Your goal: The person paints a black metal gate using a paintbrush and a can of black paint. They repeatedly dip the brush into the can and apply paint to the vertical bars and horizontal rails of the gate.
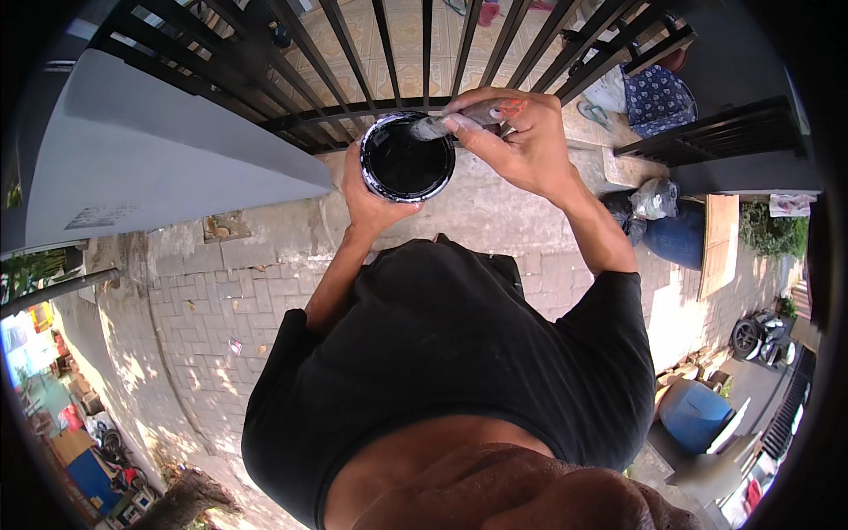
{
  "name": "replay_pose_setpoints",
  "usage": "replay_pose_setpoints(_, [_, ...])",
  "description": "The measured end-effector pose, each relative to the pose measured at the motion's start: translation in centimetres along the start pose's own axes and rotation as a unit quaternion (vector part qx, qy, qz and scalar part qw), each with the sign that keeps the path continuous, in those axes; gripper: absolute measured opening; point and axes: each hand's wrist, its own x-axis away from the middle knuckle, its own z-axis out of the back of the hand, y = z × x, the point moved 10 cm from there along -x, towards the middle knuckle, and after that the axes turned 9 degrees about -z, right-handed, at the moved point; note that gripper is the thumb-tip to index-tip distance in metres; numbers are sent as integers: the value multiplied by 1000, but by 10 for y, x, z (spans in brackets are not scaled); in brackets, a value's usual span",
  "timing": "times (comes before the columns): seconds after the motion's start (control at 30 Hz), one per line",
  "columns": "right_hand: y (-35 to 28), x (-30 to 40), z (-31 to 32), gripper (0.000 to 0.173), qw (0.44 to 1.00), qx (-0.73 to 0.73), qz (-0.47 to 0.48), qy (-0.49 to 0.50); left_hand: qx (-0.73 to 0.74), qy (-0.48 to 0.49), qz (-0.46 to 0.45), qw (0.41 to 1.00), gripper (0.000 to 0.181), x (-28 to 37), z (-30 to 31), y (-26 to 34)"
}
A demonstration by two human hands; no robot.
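Observation:
My left hand (372,202) grips a round paint can (442,185) from its left and near side. White and dark smears coat its rim, and black paint (405,162) shows inside. In my right hand (523,146) is a paintbrush (487,116), its handle marked with orange and its ferrule crusted with pale residue. The brush lies tilted across the can's right rim, bristle end over the paint. Whether the bristle tips touch the paint I cannot tell. Just beyond the can stands a black metal bar gate (426,59).
A grey wall (185,152) rises close on the left. Block paving (232,298) runs behind me. To the right are a blue barrel (676,232), plastic bags (654,197) and a wooden board (719,245). Patterned tiles (397,40) and a sandal (594,114) lie beyond the bars.

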Motion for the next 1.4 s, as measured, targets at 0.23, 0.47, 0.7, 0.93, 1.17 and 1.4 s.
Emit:
replay_pose_setpoints(0.23, [-33,9,37,18,992,78,65,80,23,9,0,1000,101,-3,1,3])
replay_pose_setpoints(0.47, [-24,18,-8,16,997,-23,18,-72,50,17,31,998,102,2,-2,-7])
replay_pose_setpoints(0.7, [-14,12,-2,14,999,-32,25,-29,25,12,25,999,104,7,-3,-3])
replay_pose_setpoints(0.93, [-12,15,37,16,994,67,54,62,-6,-3,9,1000,101,5,-10,7])
replay_pose_setpoints(1.17, [-25,29,30,15,999,10,35,-7,34,5,35,999,105,11,-12,-4])
replay_pose_setpoints(1.4, [-4,32,1,16,995,-90,-18,-32,49,-6,58,997,105,16,-14,-11])
